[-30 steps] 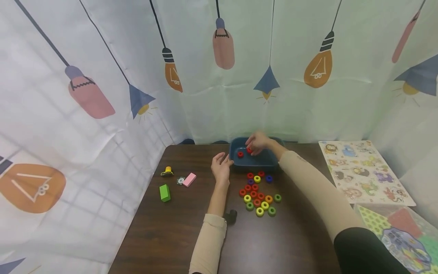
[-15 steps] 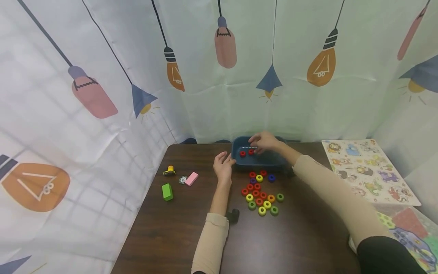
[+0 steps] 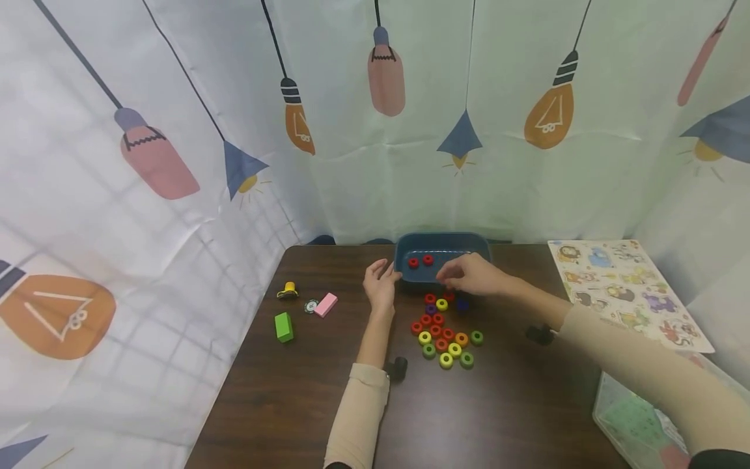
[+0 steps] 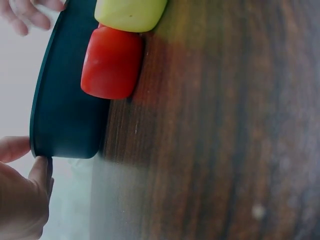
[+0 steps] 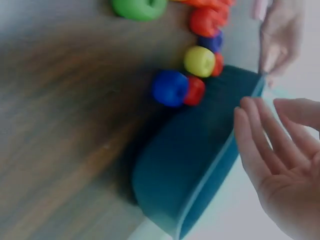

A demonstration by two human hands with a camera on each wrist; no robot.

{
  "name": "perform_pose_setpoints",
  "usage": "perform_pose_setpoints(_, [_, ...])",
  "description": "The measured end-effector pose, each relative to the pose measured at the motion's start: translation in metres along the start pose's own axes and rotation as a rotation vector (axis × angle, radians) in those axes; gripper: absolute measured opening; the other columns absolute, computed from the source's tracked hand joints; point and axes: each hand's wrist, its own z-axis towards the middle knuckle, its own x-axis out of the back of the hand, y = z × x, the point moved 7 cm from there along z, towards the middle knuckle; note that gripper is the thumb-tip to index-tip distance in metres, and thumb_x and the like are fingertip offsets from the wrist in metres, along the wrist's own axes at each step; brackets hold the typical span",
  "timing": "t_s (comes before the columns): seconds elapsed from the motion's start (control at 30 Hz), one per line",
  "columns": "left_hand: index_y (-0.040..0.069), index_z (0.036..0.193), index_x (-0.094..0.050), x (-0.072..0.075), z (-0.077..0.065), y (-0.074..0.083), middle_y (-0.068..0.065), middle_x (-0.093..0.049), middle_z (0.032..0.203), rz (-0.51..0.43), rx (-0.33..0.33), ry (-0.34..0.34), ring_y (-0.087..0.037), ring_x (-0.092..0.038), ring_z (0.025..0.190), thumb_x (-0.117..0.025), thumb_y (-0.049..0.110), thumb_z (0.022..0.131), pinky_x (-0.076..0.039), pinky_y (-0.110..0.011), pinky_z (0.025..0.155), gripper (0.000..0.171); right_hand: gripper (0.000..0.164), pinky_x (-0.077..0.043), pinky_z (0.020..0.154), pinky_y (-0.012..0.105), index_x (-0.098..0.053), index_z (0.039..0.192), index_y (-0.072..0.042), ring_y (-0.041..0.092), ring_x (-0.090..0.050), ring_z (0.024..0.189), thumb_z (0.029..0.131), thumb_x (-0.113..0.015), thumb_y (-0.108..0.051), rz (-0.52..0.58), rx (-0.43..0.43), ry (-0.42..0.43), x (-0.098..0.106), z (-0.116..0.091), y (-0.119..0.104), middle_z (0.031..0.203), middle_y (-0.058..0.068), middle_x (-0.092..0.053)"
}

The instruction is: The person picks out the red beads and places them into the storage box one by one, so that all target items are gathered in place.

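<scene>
A dark blue plastic bin (image 3: 442, 238) stands at the table's back edge, with two red ring-shaped beads (image 3: 428, 259) inside it. My left hand (image 3: 381, 288) is at the bin's left end, its thumb touching the rim corner and its fingers loosely bent above. Over the front rim hovers my right hand (image 3: 473, 273), fingers relaxed and nothing between them, as the right wrist view shows too. In front of the bin lie several loose beads in red, yellow, green, orange, purple and blue, among them a blue bead (image 5: 170, 87) and a red bead (image 4: 112, 62) close by the wall.
To the left are a green block (image 3: 284, 327), a pink block (image 3: 325, 305), a round chip (image 3: 311, 306) and a small yellow-and-black piece (image 3: 288, 290). An animal sticker sheet (image 3: 629, 286) and a clear packet (image 3: 635, 417) lie right. A curtain (image 3: 351, 189) hangs behind the table.
My right hand has let go of a red bead inside the bin and come back towards the front rim. The left hand has stayed at the bin's left end.
</scene>
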Motion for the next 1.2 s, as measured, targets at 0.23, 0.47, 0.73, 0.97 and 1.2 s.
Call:
perform_pose_setpoints(0.23, [-0.004,0.129,-0.049,-0.003,-0.001,0.002,-0.025,-0.046,0.139,-0.002,0.000,-0.013,-0.034,-0.057,0.122,-0.066,-0.016,0.078,-0.055,-0.035,0.091,0.055,0.026,-0.047,0.056,0.025,-0.071,0.117,-0.011,0.005,-0.051,0.057,0.093,-0.061,-0.006,-0.243,0.118,0.001,-0.024,-0.020,0.003,0.106,0.003,-0.073])
perform_pose_setpoints(0.47, [-0.005,0.133,-0.047,-0.005,-0.001,0.003,-0.025,-0.043,0.142,-0.003,0.026,-0.033,-0.033,-0.055,0.126,-0.066,-0.015,0.081,-0.054,-0.034,0.094,0.057,0.035,-0.055,0.081,0.035,-0.066,0.123,-0.009,0.015,-0.064,0.093,0.090,-0.060,-0.002,-0.379,0.156,0.014,-0.038,-0.026,0.009,0.116,0.004,-0.068])
perform_pose_setpoints(0.73, [-0.010,0.134,-0.044,-0.006,-0.009,0.020,-0.027,-0.042,0.142,-0.007,0.057,-0.073,-0.039,-0.051,0.129,-0.066,-0.017,0.080,-0.053,-0.035,0.094,0.059,0.034,-0.053,0.072,0.026,-0.066,0.122,-0.010,0.008,-0.059,0.083,0.088,-0.068,-0.008,-0.305,0.080,-0.013,-0.037,-0.023,0.019,0.103,0.000,-0.068])
perform_pose_setpoints(0.97, [-0.010,0.133,-0.044,-0.004,-0.016,0.028,-0.028,-0.041,0.141,0.002,0.052,-0.062,-0.040,-0.050,0.129,-0.064,-0.018,0.081,-0.053,-0.036,0.096,0.056,0.033,-0.052,0.059,0.025,-0.065,0.122,-0.009,0.013,-0.064,0.069,0.089,-0.067,-0.004,-0.086,0.009,-0.134,-0.049,-0.019,0.026,0.098,0.003,-0.071])
perform_pose_setpoints(1.2, [-0.010,0.131,-0.046,-0.003,-0.017,0.027,-0.029,-0.043,0.139,0.001,0.046,-0.047,-0.041,-0.051,0.127,-0.064,-0.018,0.080,-0.054,-0.036,0.094,0.054,0.036,-0.059,0.062,0.032,-0.063,0.123,-0.006,0.019,-0.071,0.072,0.088,-0.068,-0.003,0.130,-0.134,-0.182,-0.061,-0.016,0.038,0.089,0.001,-0.073])
